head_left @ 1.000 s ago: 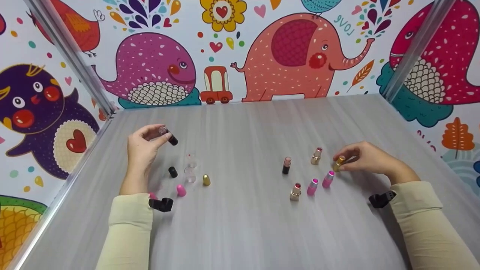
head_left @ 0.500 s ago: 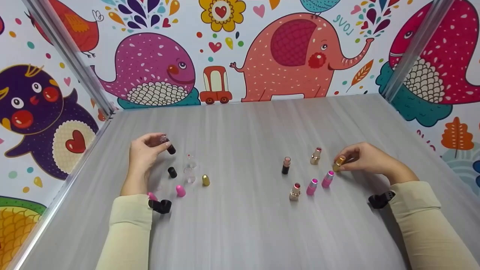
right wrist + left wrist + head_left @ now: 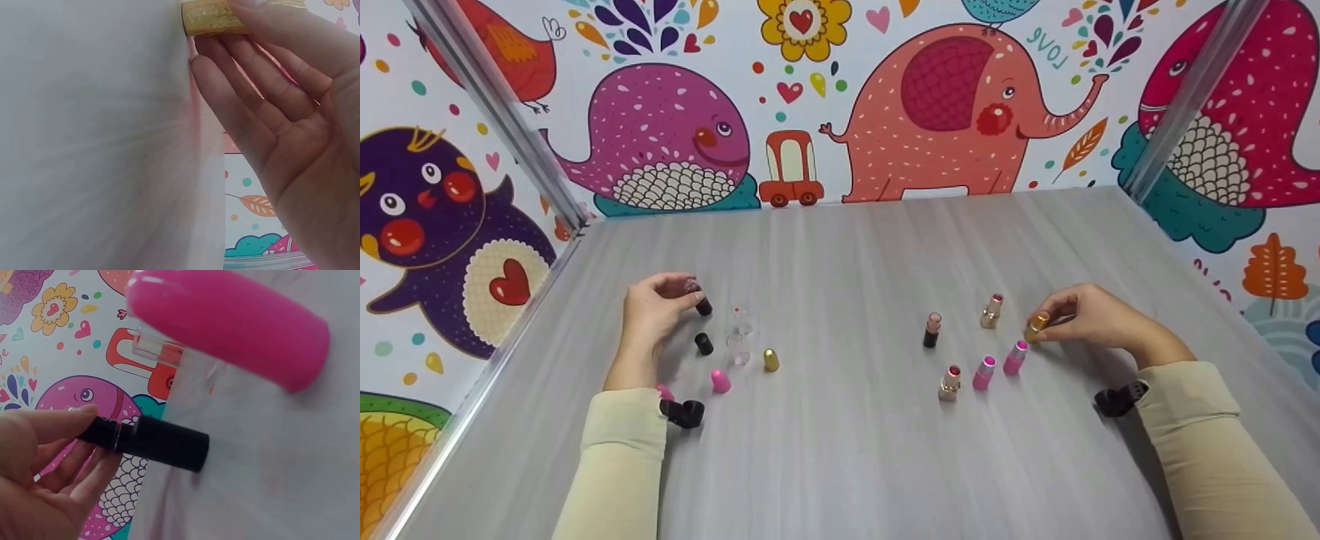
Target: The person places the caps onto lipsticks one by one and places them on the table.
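My left hand point(image 3: 652, 311) pinches a slim black lipstick tube point(image 3: 169, 443) with a glittery or clear upper end. Its wide black end points down at the tabletop; whether it touches is hard to tell. Beside that hand lie a black cap point(image 3: 703, 344), a pink cap point(image 3: 721, 381), a gold cap point(image 3: 771, 360) and two clear caps point(image 3: 739, 350). On the right, my right hand point(image 3: 1091, 319) pinches a gold lipstick tube point(image 3: 1037, 328) between thumb and fingers, its base at the tabletop. A pink lipstick point(image 3: 1016, 358) stands just left of it.
Other uncapped lipsticks stand on the grey table point(image 3: 840, 450): a black one point(image 3: 932, 331), two gold ones with red tips point(image 3: 949, 383) and another pink one point(image 3: 984, 373). A second pink cap point(image 3: 665, 391) shows partly behind the left wrist camera. Patterned panels point(image 3: 945, 112) enclose the table.
My left hand has lowered the black lipstick tube toward the table and slightly right, near the black cap. My right hand has stayed at the gold lipstick tube.
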Motion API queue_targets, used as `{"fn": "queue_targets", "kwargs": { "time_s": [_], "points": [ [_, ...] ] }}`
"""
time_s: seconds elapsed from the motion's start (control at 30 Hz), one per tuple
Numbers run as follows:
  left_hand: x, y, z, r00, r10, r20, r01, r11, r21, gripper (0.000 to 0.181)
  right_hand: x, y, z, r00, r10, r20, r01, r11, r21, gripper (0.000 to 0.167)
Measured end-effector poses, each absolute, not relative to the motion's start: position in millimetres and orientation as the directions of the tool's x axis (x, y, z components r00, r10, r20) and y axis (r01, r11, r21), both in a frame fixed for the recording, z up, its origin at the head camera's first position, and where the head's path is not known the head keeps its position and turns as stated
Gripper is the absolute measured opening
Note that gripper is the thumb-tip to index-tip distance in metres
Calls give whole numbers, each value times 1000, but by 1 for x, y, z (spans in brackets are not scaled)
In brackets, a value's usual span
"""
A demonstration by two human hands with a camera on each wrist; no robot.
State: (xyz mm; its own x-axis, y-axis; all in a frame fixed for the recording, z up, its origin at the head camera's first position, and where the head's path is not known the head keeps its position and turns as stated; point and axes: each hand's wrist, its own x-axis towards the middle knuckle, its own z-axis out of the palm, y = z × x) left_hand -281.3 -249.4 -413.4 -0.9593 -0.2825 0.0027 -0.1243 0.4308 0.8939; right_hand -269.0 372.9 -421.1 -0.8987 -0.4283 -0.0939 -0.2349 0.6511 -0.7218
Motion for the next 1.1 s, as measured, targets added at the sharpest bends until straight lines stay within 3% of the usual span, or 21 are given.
{"fn": "queue_targets", "kwargs": {
  "time_s": [1.1],
  "points": [
    [-282, -248, -419, -956, -293, -9, -153, 473, 868, 41, -269, 369, -422, -909, -403, -106, -210, 663, -719, 22]
  ]
}}
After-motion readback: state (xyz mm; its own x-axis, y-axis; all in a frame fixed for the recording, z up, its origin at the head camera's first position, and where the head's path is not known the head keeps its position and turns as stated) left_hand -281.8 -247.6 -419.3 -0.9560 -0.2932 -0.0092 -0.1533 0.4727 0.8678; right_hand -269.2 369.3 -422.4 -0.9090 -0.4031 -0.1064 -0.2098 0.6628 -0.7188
